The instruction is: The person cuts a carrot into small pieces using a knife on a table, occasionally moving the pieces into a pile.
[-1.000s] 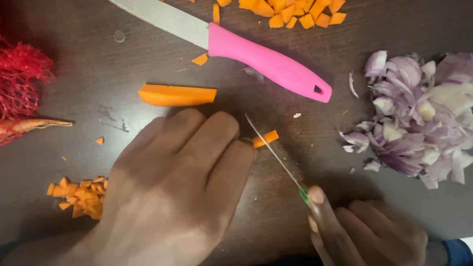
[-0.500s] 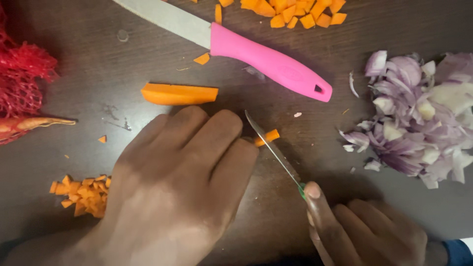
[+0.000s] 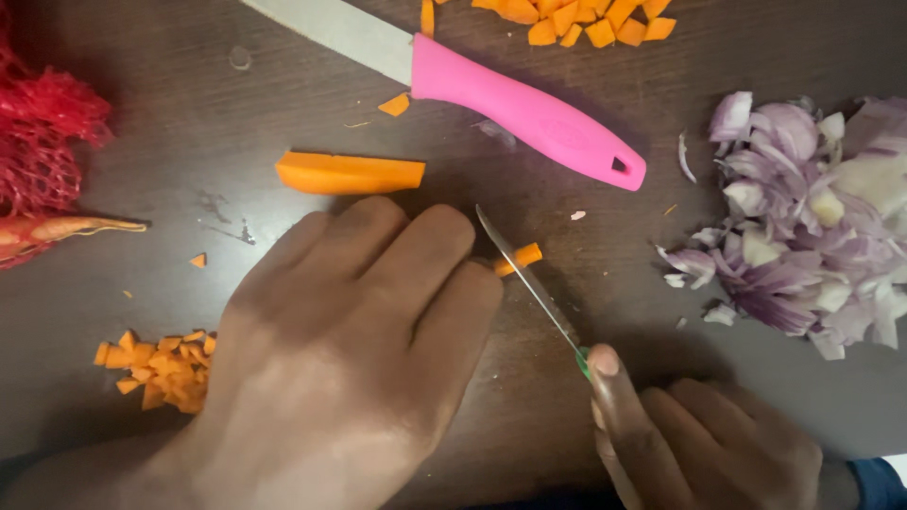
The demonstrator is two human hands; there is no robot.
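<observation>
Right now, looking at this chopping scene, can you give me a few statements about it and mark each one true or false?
1. The right hand holds a small knife. True.
2. The pink knife is in the left hand. False: it lies on the table, untouched.
3. Chopped onion lies on the right. True.
4. The carrot strip is being cut with the pink knife. False: the small knife's blade meets it.
5. The red net lies on the right. False: on the left.

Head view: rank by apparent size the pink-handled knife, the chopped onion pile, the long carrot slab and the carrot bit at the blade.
1. chopped onion pile, cut off by the frame edge
2. pink-handled knife, blade tip out of frame; close to the onion pile, so that order is unsure
3. long carrot slab
4. carrot bit, partly hidden by the left hand
</observation>
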